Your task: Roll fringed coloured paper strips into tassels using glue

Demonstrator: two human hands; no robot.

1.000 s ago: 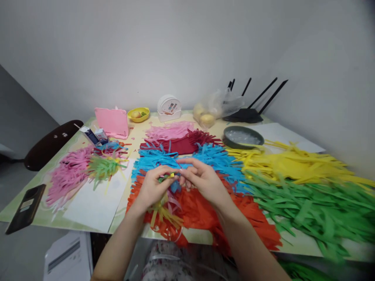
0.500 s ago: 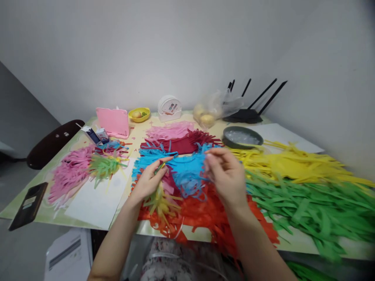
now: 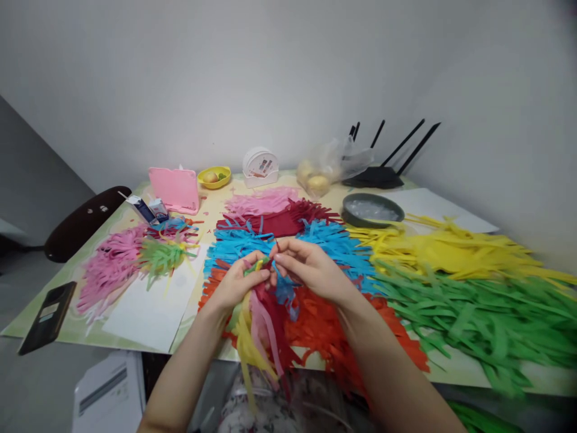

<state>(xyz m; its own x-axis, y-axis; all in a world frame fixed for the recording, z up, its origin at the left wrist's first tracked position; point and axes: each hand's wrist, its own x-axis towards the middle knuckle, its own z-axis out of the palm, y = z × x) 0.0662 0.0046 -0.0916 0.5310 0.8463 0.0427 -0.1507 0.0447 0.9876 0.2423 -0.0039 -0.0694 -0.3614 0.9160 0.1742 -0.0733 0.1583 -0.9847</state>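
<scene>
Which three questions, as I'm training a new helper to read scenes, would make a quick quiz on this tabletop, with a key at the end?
1. Multiple choice: which stands just to the right of the pink case?
A) the black router
B) the yellow dish
C) the grey-green bowl
2. True or false: on the right side of the table, the green pile lies nearer the person than the yellow pile.
3. Open: name two colours of strips that hang below the left hand.

Key:
1. B
2. True
3. Yellow strips and pink strips
</scene>
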